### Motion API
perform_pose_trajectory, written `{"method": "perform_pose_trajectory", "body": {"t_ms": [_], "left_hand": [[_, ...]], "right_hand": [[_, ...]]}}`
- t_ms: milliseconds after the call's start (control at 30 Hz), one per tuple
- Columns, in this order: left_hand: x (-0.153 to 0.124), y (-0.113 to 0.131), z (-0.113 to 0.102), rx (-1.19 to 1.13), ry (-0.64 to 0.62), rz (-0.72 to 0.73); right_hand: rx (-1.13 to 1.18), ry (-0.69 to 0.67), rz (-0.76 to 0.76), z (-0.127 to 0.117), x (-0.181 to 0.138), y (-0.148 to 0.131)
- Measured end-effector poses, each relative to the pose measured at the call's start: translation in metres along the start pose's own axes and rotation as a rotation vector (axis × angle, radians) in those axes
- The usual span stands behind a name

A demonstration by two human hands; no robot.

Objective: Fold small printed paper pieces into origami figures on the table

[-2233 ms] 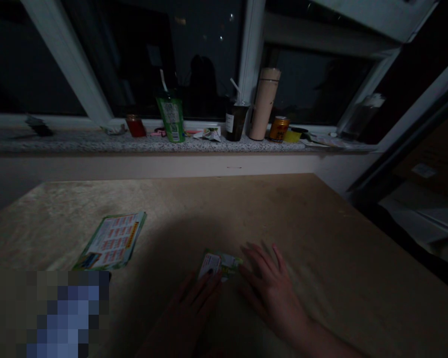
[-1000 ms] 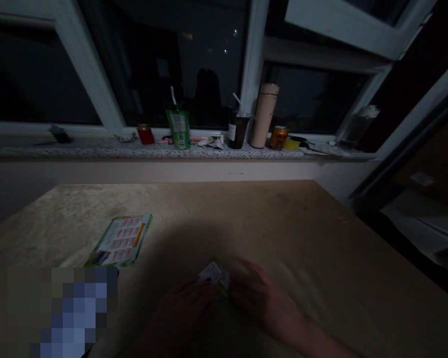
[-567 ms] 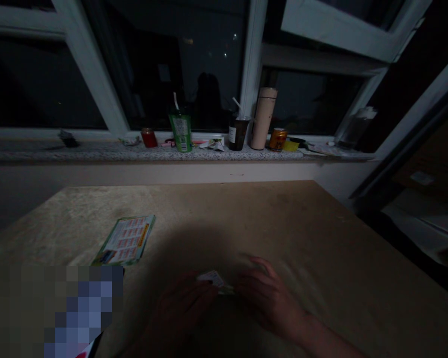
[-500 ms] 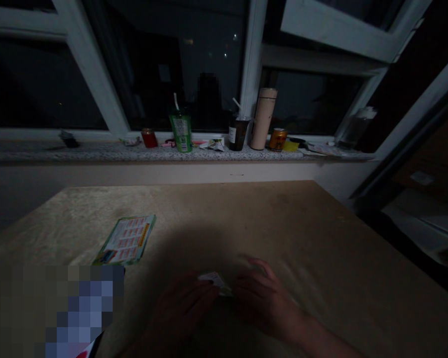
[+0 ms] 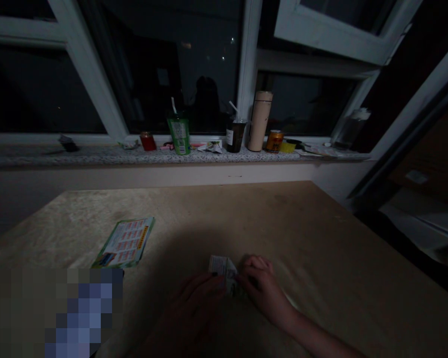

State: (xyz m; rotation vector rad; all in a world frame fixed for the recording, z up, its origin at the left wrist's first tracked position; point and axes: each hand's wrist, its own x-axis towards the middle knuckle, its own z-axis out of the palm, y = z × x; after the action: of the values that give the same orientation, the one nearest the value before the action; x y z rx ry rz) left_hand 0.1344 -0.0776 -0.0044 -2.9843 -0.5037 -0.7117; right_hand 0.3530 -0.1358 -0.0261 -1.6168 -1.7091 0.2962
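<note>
Together, left hand (image 5: 198,297) and right hand (image 5: 265,286) — on printed paper (image 5: 218,264).

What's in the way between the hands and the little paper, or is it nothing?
Nothing I can see: the left hand lies over part of the small paper, and the right hand has its fingers at the other side. The printed sheet is off to the left.
</note>
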Motion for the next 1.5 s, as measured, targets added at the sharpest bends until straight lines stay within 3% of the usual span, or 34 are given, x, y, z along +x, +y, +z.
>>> {"method": "perform_pose_trajectory", "body": {"t_ms": [133,267,900,1000,1100,1200,1500], "left_hand": [[0.003,0.003,0.003,-0.038,-0.168,-0.039],[0.002,0.002,0.008,-0.093,-0.257,-0.083],[-0.001,0.001,0.014,-0.117,-0.323,-0.063],[-0.002,0.001,0.013,-0.130,-0.308,-0.062],[-0.001,0.001,0.012,-0.123,-0.314,-0.061],[0.000,0.001,0.011,-0.101,-0.317,-0.068],[-0.005,-0.003,0.014,-0.064,-0.275,-0.113]], "right_hand": [[-0.044,-0.028,-0.007,-0.001,-0.001,-0.004],[-0.077,-0.027,0.002,0.001,-0.002,-0.004],[-0.149,-0.046,0.032,0.002,-0.003,-0.003],[-0.170,-0.117,-0.081,-0.010,0.002,0.001],[-0.172,-0.330,-0.279,-0.023,0.007,0.004],[-0.168,-0.430,-0.320,-0.031,0.010,0.003],[-0.186,-0.364,-0.404,-0.031,0.008,-0.008]]}}
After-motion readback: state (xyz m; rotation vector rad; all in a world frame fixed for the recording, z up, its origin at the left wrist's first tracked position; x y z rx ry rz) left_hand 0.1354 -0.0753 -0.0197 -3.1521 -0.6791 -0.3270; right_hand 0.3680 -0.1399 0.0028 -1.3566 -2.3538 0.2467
